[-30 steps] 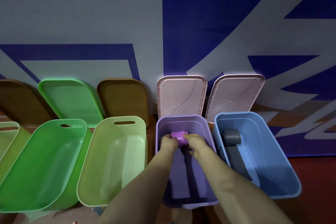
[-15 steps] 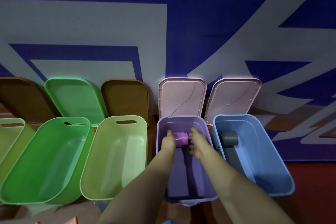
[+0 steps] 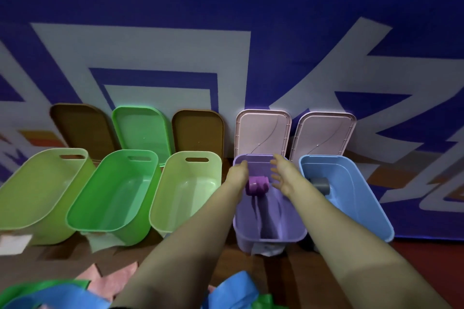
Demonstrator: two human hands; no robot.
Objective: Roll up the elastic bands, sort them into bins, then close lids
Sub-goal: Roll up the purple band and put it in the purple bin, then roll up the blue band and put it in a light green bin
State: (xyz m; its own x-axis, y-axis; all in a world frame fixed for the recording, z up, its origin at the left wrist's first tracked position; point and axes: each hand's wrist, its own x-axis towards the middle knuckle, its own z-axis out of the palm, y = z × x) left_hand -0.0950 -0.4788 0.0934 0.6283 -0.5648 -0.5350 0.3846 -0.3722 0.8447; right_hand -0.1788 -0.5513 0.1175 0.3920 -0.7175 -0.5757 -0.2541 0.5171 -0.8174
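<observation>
Now the released left hand [image 3: 238, 175] and right hand [image 3: 282, 177] flank the purple roll [image 3: 257, 185], pink lid [image 3: 262, 132] behind.

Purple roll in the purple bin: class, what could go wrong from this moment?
1. The purple roll sits between the left hand and the right hand, which is open and off it; ungripped, it might unwind.
2. The right hand's fingers are close to the pink lid leaning on the wall; a bump could topple it.
</observation>
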